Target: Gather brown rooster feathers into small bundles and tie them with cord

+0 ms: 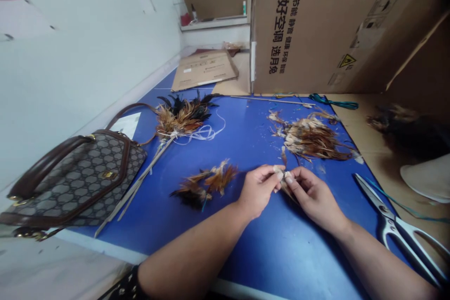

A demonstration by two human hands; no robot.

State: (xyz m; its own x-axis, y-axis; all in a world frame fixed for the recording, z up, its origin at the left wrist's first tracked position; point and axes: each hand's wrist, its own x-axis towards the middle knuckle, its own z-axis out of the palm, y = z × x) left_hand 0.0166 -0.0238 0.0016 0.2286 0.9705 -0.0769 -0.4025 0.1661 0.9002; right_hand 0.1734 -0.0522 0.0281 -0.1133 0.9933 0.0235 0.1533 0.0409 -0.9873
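Observation:
My left hand (259, 189) and my right hand (312, 193) meet over the blue table, fingertips pinched together on a small bunch of feathers (288, 192). Its pale base shows between the thumbs; most of the rest is hidden behind the fingers. Just beyond my right hand lies a pile of brown and cream feathers (312, 138). To the left of my left hand rest small tied feather clusters (206, 185), dark at one end and orange-brown at the other. Further back, a larger feather bundle (184, 117) with black tips is fixed to thin sticks (140, 180), beside loose white string (204, 133).
A patterned handbag (84, 173) stands at the left by the wall. Scissors (390, 220) lie at the right table edge, near a white cup (427, 178) on cardboard. Teal cord (333, 102) and a thin stick lie at the back, before a big cardboard box (316, 33).

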